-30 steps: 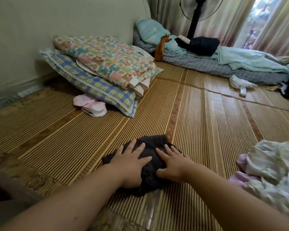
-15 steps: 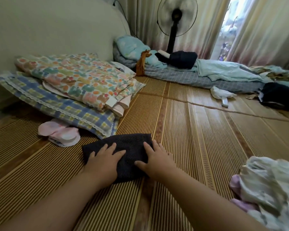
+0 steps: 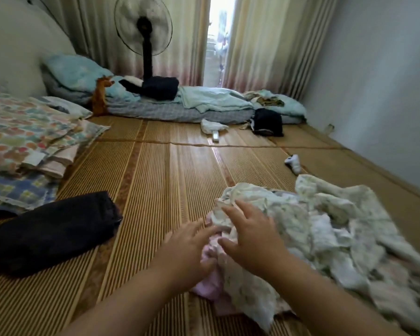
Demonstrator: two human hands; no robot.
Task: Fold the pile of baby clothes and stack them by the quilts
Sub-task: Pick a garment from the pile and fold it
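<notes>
Beside the quilts (image 3: 22, 141) lies 1 folded dark garment (image 3: 51, 229); well apart, your left hand (image 3: 187, 248) and right hand (image 3: 250, 241) touch the unfolded pile (image 3: 330, 229), fingers loosely spread.

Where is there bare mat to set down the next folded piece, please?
Free: the mat strip between the dark folded garment and the pile of baby clothes, and ahead, right of the quilts. Crowded: the pile's near edge, where the left hand and right hand reach.
</notes>
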